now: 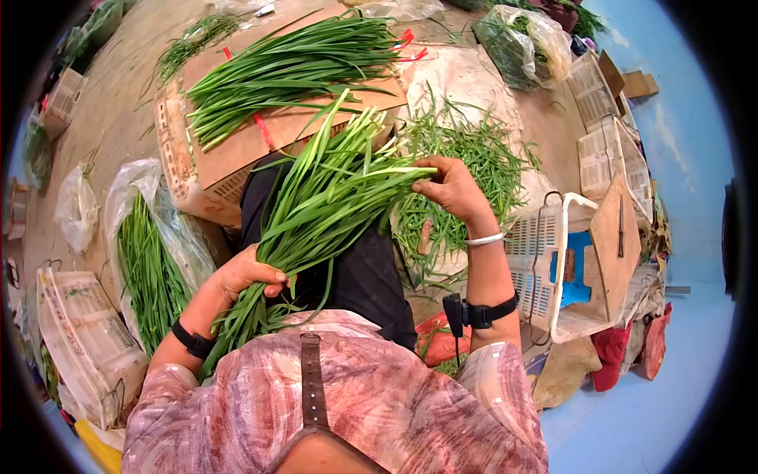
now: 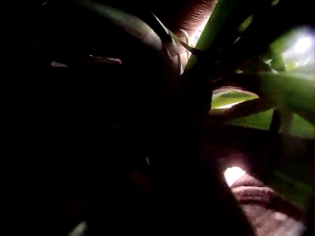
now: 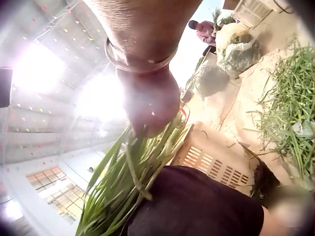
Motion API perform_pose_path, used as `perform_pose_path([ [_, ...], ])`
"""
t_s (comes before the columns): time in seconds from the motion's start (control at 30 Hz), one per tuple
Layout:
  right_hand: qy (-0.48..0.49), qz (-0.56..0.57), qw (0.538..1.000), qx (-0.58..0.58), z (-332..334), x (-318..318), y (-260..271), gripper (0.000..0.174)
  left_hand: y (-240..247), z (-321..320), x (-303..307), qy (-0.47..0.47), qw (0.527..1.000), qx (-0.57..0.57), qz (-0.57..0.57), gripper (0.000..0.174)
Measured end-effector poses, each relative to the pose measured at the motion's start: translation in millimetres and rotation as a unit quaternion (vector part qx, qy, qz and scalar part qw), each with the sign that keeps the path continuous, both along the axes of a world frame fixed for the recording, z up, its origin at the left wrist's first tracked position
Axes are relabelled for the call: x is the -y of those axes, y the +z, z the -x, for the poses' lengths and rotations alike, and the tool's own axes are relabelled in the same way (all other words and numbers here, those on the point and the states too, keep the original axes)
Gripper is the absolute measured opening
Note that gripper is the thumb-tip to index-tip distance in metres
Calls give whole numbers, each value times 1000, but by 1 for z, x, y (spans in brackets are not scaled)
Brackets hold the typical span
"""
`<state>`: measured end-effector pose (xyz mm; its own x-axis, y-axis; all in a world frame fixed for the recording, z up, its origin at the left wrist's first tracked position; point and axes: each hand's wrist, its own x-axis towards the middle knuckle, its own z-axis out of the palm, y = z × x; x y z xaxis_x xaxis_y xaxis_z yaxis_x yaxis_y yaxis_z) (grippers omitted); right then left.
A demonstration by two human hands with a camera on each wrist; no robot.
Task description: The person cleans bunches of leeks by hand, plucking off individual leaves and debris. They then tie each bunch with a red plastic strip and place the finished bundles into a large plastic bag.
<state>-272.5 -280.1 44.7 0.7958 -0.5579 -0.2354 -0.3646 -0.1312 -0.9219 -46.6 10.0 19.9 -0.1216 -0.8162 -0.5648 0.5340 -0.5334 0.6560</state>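
A thick bunch of long green chives [image 1: 316,205] lies slanted across my lap. My left hand [image 1: 251,276] grips the bunch near its lower end, fingers curled round the stalks. My right hand [image 1: 450,186] pinches one leaf [image 1: 399,171] at the upper side of the bunch. In the right wrist view that right hand [image 3: 150,105] sits on top of the chive leaves [image 3: 123,182], fingers hidden among them. The left wrist view is dark, showing only green stalks [image 2: 275,88] close to the lens.
Tied chive bundles [image 1: 292,67] lie on cardboard over a crate [image 1: 178,170] ahead. Loose green trimmings [image 1: 474,166] cover the ground at right. A white basket [image 1: 553,261] stands at right, a bagged bundle [image 1: 146,268] and another crate [image 1: 83,336] at left.
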Motion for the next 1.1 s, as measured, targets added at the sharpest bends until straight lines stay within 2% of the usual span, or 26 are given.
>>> perform_pose_path([
  [0.1, -42, -37, 998, -2, 8, -2, -6, 34, 0, 2, 0, 5, 1000, -18, 0, 44],
  [0.17, -107, -109, 987, 58, 15, -3, -10, 34, 3, 5, 1, 1, 1000, 5, 8, 47],
  [0.2, -108, -109, 986, 58, 20, -1, -12, 34, 4, 7, 1, 0, 1000, 5, 7, 47],
  [0.3, -113, -206, 957, 168, 42, 15, -28, 21, 8, 10, 3, 10, 1000, 19, -9, 49],
  [0.33, -114, -205, 957, 168, 48, 20, -33, 21, 9, 11, 3, 18, 1000, 14, -10, 43],
  [0.37, -157, -212, 943, 202, 53, 24, -38, 19, 10, 11, 4, 25, 1000, 9, -12, 37],
  [0.4, -199, -219, 926, 235, 60, 28, -43, 17, 9, 12, 3, 24, 1000, 8, -13, 37],
  [0.47, -227, -206, 929, 209, 73, 38, -61, 13, 8, 11, 2, 26, 999, 25, -12, 37],
  [0.5, -268, -48, 960, 57, 76, 41, -72, 13, 9, 11, 2, 25, 999, 25, -11, 37],
  [0.53, -297, 113, 943, -98, 77, 43, -76, 13, 11, 12, 3, 24, 999, 34, -12, 36],
  [0.57, -298, 5, 954, -31, 67, 27, -53, 21, 12, 12, 4, 25, 999, 42, -13, 36],
  [0.6, -298, 4, 954, -32, 56, 16, -36, 21, 8, 12, 4, 24, 999, 41, -15, 36],
  [0.67, -280, -66, 958, 6, 39, -6, -21, 31, 0, 10, 2, 15, 999, 40, -24, 52],
  [0.7, -256, 115, 960, -18, 35, -11, -31, 39, 1, 10, 3, 15, 999, 41, -22, 52],
  [0.73, -254, 344, 903, -50, 28, -25, -22, 39, 2, 11, 5, 17, 999, 45, -15, 52],
  [0.8, -212, 473, 855, 17, 12, -44, -5, 39, 3, 13, 3, 21, 999, 47, -14, 52],
  [0.87, -147, 476, 864, -69, -6, -62, -4, 37, 2, 13, 4, 19, 998, 54, -11, 50],
  [0.93, -140, 467, 866, -113, -19, -63, -25, 24, 3, 16, 4, 11, 999, 46, -8, 49],
  [1.0, -155, 500, 852, -17, -20, -56, -37, 16, 6, 17, 5, 15, 999, 39, 1, 47],
  [1.07, -155, 455, 876, 44, -14, -48, -41, 12, 4, 16, 3, 14, 999, 52, 3, 45],
  [1.1, -186, 459, 869, 16, -10, -42, -45, 10, 3, 16, 2, 12, 999, 51, 3, 45],
])
